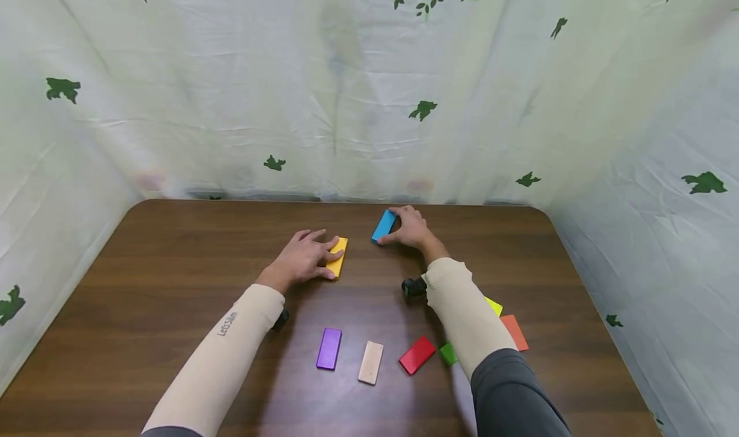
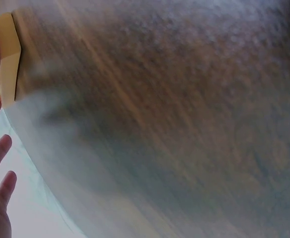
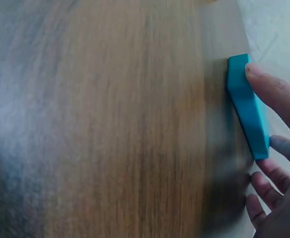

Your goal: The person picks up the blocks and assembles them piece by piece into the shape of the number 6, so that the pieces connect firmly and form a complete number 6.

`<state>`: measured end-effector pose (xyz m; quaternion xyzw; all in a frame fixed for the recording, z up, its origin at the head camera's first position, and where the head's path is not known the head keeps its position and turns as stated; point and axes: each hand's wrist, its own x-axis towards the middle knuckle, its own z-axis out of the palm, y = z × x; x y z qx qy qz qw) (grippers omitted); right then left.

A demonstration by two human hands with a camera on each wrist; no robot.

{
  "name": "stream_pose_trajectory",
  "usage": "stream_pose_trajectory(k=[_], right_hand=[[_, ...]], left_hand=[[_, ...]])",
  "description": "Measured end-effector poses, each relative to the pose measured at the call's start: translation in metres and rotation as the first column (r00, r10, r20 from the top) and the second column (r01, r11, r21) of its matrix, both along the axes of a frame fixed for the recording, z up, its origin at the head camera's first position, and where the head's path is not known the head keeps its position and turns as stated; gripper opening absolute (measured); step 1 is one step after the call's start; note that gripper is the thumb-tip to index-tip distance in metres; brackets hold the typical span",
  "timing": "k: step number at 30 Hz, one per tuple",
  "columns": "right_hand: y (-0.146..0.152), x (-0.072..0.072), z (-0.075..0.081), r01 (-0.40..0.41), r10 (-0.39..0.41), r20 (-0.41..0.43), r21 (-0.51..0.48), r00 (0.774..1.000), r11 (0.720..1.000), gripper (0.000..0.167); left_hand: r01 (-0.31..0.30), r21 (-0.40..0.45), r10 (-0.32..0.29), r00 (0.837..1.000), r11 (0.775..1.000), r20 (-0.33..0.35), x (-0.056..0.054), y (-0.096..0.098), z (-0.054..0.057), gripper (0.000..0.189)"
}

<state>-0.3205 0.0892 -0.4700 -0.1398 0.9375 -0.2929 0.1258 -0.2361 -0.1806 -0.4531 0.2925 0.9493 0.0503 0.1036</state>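
My left hand (image 1: pixel 303 257) is at a yellow block (image 1: pixel 337 266) toward the back middle of the table. Its thumb lies at the near end and the fingers are spread over the block's left side and top. The left wrist view shows this block (image 2: pixel 10 54) at the left edge between thumb and forefinger. Farther back and to the right, my right hand (image 1: pixel 411 228) pinches a blue block (image 1: pixel 383 226) lengthwise, thumb at the near end, fingertips at the far end. The right wrist view also shows the blue block (image 3: pixel 247 104) in that pinch.
On the brown table (image 1: pixel 202 276), nearer me, lie a purple block (image 1: pixel 329 349), a pale wooden block (image 1: pixel 371 362) and a red block (image 1: pixel 417 355). My right forearm partly covers green (image 1: pixel 448 353), bright yellow (image 1: pixel 494 306) and orange (image 1: pixel 516 333) blocks. A leaf-patterned white curtain (image 1: pixel 231 116) hangs behind.
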Motion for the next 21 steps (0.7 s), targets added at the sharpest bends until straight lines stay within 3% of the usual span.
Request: stream_pose_trajectory(k=[6, 21], right_hand=[[0.003, 0.000, 0.000, -0.002, 0.003, 0.033, -0.019, 0.999, 1.000, 0.086], [-0.011, -0.001, -0.002, 0.030, -0.030, -0.003, -0.030, 1.000, 0.999, 0.084]], left_hand=[[0.001, 0.004, -0.001, 1.000, 1.000, 0.003, 0.000, 0.000, -0.001, 0.062], [0.015, 0.013, -0.015, 1.000, 1.000, -0.012, -0.001, -0.002, -0.002, 0.062]])
